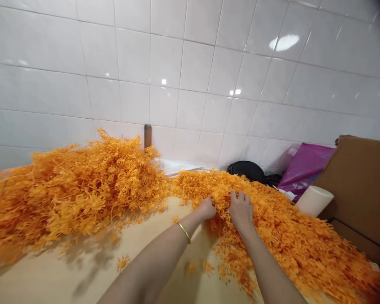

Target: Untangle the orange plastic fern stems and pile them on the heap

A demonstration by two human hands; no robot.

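Note:
Two heaps of orange plastic-looking, flower-shaped pieces with thin petals lie on a pale wooden table (133, 253). The left heap (91, 190) is taller and looser, while the right heap (281, 228) spreads lower and denser. My left hand (207, 208), with a gold bangle (184, 233) on its wrist, is closed at the near left edge of the right heap, its fingertips partly hidden among the pieces. Just to its right, my right hand (242, 209) rests on the same heap with its fingers apart and their tips reaching into the pieces.
Loose orange flowers (123, 262) are scattered on the table between the heaps. Behind stands a white tiled wall (196, 63). At the right are a black rounded item (247, 170), a purple bag (305, 166), a white roll (315, 200) and a cardboard box (361, 181).

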